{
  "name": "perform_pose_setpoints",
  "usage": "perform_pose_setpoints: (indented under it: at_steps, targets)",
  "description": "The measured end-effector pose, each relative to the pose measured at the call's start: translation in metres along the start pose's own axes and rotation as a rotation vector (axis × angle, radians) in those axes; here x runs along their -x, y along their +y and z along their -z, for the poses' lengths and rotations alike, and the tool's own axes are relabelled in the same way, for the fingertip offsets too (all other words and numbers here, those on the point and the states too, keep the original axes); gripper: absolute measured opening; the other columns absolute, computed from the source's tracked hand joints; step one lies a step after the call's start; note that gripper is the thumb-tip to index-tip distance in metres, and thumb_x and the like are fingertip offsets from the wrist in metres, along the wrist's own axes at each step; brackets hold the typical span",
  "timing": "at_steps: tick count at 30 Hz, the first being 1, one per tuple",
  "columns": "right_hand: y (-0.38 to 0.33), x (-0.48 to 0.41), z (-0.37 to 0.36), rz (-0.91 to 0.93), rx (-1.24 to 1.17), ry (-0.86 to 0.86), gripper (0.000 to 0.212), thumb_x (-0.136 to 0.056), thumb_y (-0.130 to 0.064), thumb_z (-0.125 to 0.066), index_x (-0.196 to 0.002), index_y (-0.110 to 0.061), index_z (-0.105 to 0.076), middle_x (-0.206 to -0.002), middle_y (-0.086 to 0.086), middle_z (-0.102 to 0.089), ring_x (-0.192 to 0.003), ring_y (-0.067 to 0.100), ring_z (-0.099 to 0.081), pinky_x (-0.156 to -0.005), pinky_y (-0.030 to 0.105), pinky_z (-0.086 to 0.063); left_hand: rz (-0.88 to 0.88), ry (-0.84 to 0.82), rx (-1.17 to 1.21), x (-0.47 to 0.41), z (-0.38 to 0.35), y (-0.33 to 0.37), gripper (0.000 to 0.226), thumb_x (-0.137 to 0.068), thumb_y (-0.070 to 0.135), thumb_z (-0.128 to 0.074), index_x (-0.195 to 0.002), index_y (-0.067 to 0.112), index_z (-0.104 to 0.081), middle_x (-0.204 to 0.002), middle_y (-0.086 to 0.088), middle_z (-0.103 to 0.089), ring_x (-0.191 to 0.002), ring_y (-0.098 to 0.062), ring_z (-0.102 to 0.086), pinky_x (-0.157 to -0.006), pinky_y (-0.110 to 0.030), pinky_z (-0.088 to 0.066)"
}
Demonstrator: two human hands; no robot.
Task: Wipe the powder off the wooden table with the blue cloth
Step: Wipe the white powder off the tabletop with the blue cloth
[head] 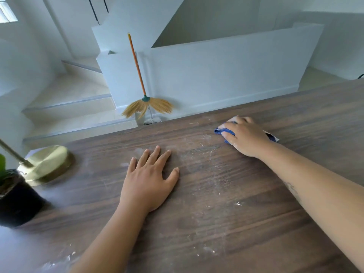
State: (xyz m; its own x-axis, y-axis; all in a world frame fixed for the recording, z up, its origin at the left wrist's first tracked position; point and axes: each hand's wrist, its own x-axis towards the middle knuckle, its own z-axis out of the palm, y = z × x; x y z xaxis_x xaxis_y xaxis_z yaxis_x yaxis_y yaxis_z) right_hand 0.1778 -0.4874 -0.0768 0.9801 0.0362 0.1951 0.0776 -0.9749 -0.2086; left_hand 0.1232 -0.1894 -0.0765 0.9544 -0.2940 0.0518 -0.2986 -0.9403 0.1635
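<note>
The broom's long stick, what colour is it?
Orange, on the broom by the white wall, head view.

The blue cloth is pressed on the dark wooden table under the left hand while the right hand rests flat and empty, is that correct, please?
Not quite: the hands are swapped. In the head view, the blue cloth is pressed on the dark wooden table under the right hand, while the left hand rests flat and empty.
</note>
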Motion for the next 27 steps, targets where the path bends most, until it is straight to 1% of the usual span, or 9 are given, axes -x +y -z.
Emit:
perform_pose_setpoints:
  at_steps: [3, 8, 11, 15, 17, 21, 23, 25, 27]
  targets:
    - [-0.025, -0.026, -0.008, 0.035, -0.001, -0.029, 0.033, -0.100, -0.039, -0.040, -0.131, -0.037, -0.053, -0.139, -0.006, -0.044, -0.125, 0.027, -0.033, -0.100, 0.040, -0.035, 0.003, -0.002, 0.011, 0.000, 0.003, 0.001, 0.070, -0.084, 0.071, -0.011, -0.149, 0.045, -0.011, -0.160, 0.014, -0.004, -0.147, -0.010, 0.002, -0.120, -0.039, 0.000]
    - [-0.012, -0.008, 0.006, 0.271, -0.285, -0.178, 0.023, -0.095, -0.030, -0.055, -0.113, -0.040, -0.065, -0.131, -0.015, -0.048, -0.120, 0.013, -0.033, -0.099, 0.027, -0.023, 0.013, 0.020, 0.004, 0.000, 0.003, 0.001, 0.071, -0.083, 0.071, -0.011, -0.149, 0.046, -0.010, -0.159, 0.015, -0.003, -0.147, -0.009, 0.004, -0.120, -0.038, 0.001]
    - [0.011, -0.040, 0.006, 0.156, -0.237, -0.108, 0.024, -0.095, -0.032, -0.053, -0.114, -0.043, -0.062, -0.127, -0.007, -0.051, -0.121, 0.023, -0.039, -0.104, 0.039, -0.031, 0.012, 0.026, 0.014, 0.000, 0.002, 0.002, 0.068, -0.086, 0.071, -0.013, -0.149, 0.046, -0.009, -0.159, 0.016, -0.001, -0.146, -0.008, 0.005, -0.120, -0.038, 0.002]
    - [-0.017, -0.093, -0.019, -0.079, -0.114, -0.006, 0.032, -0.099, -0.036, -0.043, -0.128, -0.032, -0.056, -0.130, 0.006, -0.046, -0.123, 0.032, -0.034, -0.095, 0.035, -0.030, 0.012, 0.036, 0.016, 0.000, 0.003, 0.000, 0.066, -0.087, 0.071, -0.016, -0.148, 0.048, -0.008, -0.159, 0.017, 0.000, -0.146, -0.007, 0.006, -0.120, -0.037, 0.002]
    - [-0.036, -0.096, -0.022, -0.023, -0.154, -0.019, 0.030, -0.098, -0.034, -0.044, -0.124, -0.034, -0.059, -0.127, 0.004, -0.048, -0.121, 0.030, -0.034, -0.094, 0.034, -0.030, 0.014, 0.041, 0.020, 0.000, 0.002, 0.000, 0.066, -0.087, 0.071, -0.016, -0.148, 0.048, -0.007, -0.159, 0.018, 0.001, -0.146, -0.006, 0.007, -0.120, -0.037, 0.002]
    - [-0.029, -0.064, -0.013, 0.243, -0.316, -0.077, 0.023, -0.093, -0.026, -0.055, -0.109, -0.037, -0.068, -0.120, -0.009, -0.054, -0.115, 0.017, -0.039, -0.090, 0.033, -0.031, 0.019, 0.058, 0.026, 0.001, 0.001, 0.000, 0.067, -0.085, 0.071, -0.014, -0.148, 0.048, -0.008, -0.158, 0.019, 0.001, -0.146, -0.006, 0.007, -0.120, -0.036, 0.002]
    - [-0.011, -0.065, -0.006, 0.206, -0.346, -0.095, 0.021, -0.093, -0.029, -0.055, -0.106, -0.042, -0.066, -0.113, -0.010, -0.053, -0.111, 0.017, -0.044, -0.090, 0.036, -0.036, 0.022, 0.075, 0.024, 0.000, 0.000, 0.000, 0.066, -0.086, 0.071, -0.015, -0.148, 0.048, -0.008, -0.159, 0.019, 0.001, -0.146, -0.006, 0.007, -0.120, -0.037, 0.003]
    - [-0.001, -0.084, -0.008, 0.063, -0.296, -0.031, 0.022, -0.094, -0.030, -0.052, -0.110, -0.039, -0.065, -0.107, -0.006, -0.050, -0.111, 0.025, -0.044, -0.088, 0.036, -0.037, 0.020, 0.075, 0.029, 0.000, -0.001, 0.001, 0.065, -0.088, 0.070, -0.017, -0.148, 0.048, -0.008, -0.159, 0.019, 0.000, -0.146, -0.007, 0.007, -0.120, -0.037, 0.003]
    - [-0.012, -0.104, -0.017, -0.029, -0.181, 0.012, 0.028, -0.095, -0.029, -0.048, -0.119, -0.033, -0.062, -0.116, 0.002, -0.051, -0.118, 0.032, -0.038, -0.093, 0.038, -0.034, 0.019, 0.074, 0.033, 0.000, -0.001, 0.000, 0.065, -0.088, 0.070, -0.017, -0.148, 0.047, -0.009, -0.159, 0.018, 0.000, -0.146, -0.007, 0.006, -0.120, -0.037, 0.003]
